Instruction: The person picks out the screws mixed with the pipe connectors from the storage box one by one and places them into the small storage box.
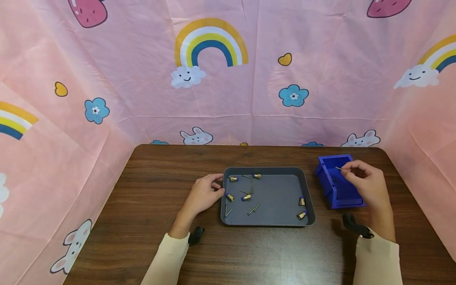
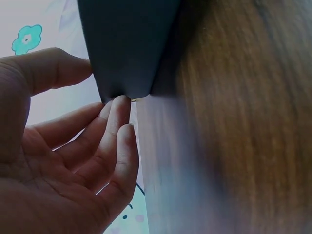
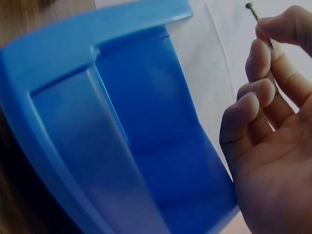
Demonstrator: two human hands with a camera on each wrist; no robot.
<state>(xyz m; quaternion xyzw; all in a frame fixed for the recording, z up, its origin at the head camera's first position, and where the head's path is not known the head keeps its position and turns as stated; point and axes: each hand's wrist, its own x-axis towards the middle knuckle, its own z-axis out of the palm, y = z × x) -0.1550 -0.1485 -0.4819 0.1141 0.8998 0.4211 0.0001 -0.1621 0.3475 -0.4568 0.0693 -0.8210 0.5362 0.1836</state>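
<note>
My right hand [image 1: 368, 184] pinches a small brass-coloured screw [image 3: 252, 12] between thumb and index finger, above the blue bin [image 1: 323, 180]. The screw's head points away from the fingertips, and the other fingers curl loosely. Inside the bin lies a small dark piece, too small to make out. My left hand [image 1: 204, 194] touches the left wall of the grey tray [image 1: 281, 190] with its thumb and fingertips, the fingers relaxed. In the tray lie several loose screws [image 1: 252, 209] and several brass fittings with blue collars [image 1: 246, 197].
The brown wooden table [image 1: 160, 178] carries the tray in the middle and the bin at the right. A pink patterned cloth [image 1: 228, 103] stands behind and along both sides. Black straps [image 1: 356, 227] are on the wrists.
</note>
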